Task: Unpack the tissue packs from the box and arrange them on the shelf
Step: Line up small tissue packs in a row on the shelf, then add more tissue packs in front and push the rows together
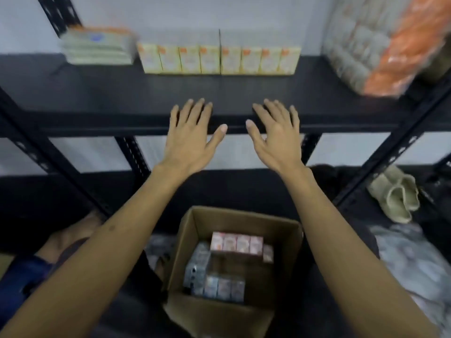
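Beyond both empty hands (pixel 234 132), yellow tissue packs (pixel 219 59).

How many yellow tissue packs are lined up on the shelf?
8: the yellow tissue packs stand side by side in one row at the back of the shelf. More may hide behind.

A pair of beige shoes (pixel 394 193) sits on the lower board — right side, near a black upright (pixel 380 164).
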A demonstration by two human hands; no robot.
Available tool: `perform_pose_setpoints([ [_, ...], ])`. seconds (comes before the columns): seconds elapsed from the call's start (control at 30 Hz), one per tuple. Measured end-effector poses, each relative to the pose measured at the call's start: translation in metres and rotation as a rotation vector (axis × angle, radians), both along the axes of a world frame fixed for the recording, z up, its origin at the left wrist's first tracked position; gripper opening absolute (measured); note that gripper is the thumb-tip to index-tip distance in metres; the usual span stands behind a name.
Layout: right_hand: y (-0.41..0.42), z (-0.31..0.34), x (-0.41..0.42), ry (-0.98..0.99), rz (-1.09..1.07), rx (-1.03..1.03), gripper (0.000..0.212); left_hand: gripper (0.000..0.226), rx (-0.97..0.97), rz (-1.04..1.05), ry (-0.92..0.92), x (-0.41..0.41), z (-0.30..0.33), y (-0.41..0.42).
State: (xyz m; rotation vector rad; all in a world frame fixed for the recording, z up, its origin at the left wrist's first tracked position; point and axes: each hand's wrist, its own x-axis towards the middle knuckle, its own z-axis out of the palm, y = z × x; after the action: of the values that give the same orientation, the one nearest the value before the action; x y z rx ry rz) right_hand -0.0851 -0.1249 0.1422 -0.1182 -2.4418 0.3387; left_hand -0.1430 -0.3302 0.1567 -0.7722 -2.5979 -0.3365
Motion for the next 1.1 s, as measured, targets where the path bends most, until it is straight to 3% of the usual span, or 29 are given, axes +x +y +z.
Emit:
perform_pose_setpoints([
  [0.1,-0.014,-0.023,0.028,0.113,0.079,-0.125,0.045,0.065,0.175,-0.126,-0.039,0.036,-0.027,-0.007],
  [0.2,-0.03,-0.086,0.061,-0.024,0.082,-0.224,0.042,0.059,0.177,-0.183,-0.153,0.067,-0.078,-0.012],
  [0.27,-0.033,-0.145,0.083,-0.307,0.042,-0.334,0.044,0.056,0.105,-0.176,-0.307,0.078,-0.123,-0.016],
  [0.4,-0.04,-0.222,0.116,-1.115,-0.038,-0.599,0.044,0.05,-0.029,-0.089,-0.657,0.103,-0.221,-0.035],
  [0.5,-0.05,-0.254,0.126,-1.41,0.088,-0.643,0.041,0.044,-0.129,-0.043,-0.978,0.117,-0.267,-0.047],
  [0.6,-0.056,-0.286,0.132,-1.456,0.04,-0.66,0.038,0.057,-0.271,0.012,-1.123,0.117,-0.292,-0.051],
  [0.8,-0.061,-0.337,0.129,-1.446,-0.09,-0.816,0.031,0.066,-0.335,0.14,-1.157,0.11,-0.335,-0.049],
  [1.1,-0.068,-0.406,0.12,-1.453,-0.23,-0.944,0.036,0.057,-0.409,0.304,-1.024,0.108,-0.38,-0.03],
])
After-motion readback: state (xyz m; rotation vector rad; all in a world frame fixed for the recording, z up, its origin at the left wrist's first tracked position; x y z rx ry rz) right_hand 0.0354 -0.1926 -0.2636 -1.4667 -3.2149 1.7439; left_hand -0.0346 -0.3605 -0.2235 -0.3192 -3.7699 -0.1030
